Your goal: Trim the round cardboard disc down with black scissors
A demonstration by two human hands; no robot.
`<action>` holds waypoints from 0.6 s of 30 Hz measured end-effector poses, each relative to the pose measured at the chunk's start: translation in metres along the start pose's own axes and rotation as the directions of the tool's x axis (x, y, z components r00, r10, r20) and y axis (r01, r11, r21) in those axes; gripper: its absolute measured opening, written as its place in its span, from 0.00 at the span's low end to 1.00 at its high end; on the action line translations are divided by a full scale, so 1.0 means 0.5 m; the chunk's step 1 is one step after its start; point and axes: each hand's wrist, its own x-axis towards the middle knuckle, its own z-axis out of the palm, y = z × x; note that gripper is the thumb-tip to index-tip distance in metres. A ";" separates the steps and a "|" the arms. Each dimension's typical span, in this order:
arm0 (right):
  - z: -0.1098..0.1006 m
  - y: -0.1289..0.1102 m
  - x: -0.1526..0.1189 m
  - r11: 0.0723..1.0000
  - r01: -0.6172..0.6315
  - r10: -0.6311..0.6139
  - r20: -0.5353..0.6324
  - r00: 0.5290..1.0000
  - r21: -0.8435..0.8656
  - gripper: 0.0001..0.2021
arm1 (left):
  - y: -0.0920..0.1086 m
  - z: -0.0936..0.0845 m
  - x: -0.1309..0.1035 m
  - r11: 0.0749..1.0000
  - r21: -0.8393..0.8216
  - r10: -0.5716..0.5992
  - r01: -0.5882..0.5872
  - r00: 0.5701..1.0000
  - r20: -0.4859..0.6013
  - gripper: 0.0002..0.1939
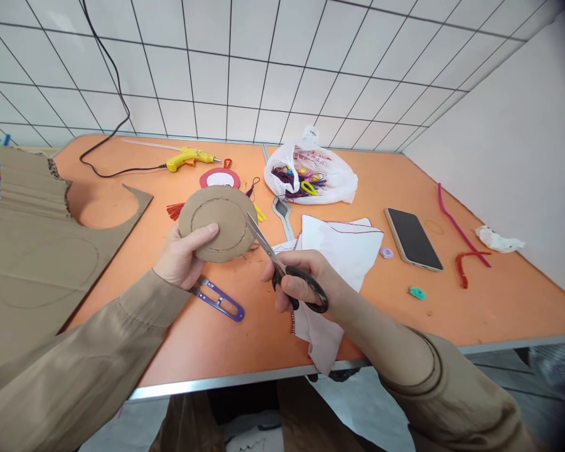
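My left hand [187, 251] grips a round cardboard disc [219, 220] by its lower left edge, thumb on top. A smaller circle is drawn on the disc. In my right hand [306, 279] is a pair of scissors [266, 246] with black handles; the blades look nearly closed, and their tips lie over the right part of the disc, near the drawn line. Whether the tips pierce the cardboard I cannot tell. Below the disc a purple slotted tool [220, 300] rests on the table. White cloth [339, 242] with dark red edge stitching lies under and beyond my right hand.
A large cardboard sheet [32, 263] with a round cut-out covers the left side. Behind are a yellow glue gun [188, 158], a red ring [220, 178] and a plastic bag [336, 179] of threads. A phone [413, 238], a teal coil [417, 293] and pipe cleaners [462, 270] lie right.
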 end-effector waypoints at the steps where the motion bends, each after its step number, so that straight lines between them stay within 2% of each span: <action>1: 0.001 -0.002 0.000 1.000 -0.010 0.010 -0.006 1.000 -0.005 0.25 | 0.000 0.000 0.000 1.000 0.001 0.002 -0.002 1.000 0.004 0.20; 8: -0.001 0.000 0.001 0.999 -0.033 0.033 0.007 0.999 -0.041 0.22 | 0.000 -0.003 0.000 0.999 0.018 0.047 -0.048 0.998 0.043 0.17; 14: -0.005 0.000 0.001 0.998 -0.049 0.049 0.006 0.999 -0.043 0.20 | -0.001 -0.003 -0.001 0.997 0.027 0.065 -0.067 0.997 0.043 0.18; 18: -0.003 -0.007 -0.001 0.997 -0.060 0.061 0.001 0.998 -0.053 0.19 | -0.002 0.001 -0.004 0.997 0.024 0.070 -0.071 0.997 0.021 0.22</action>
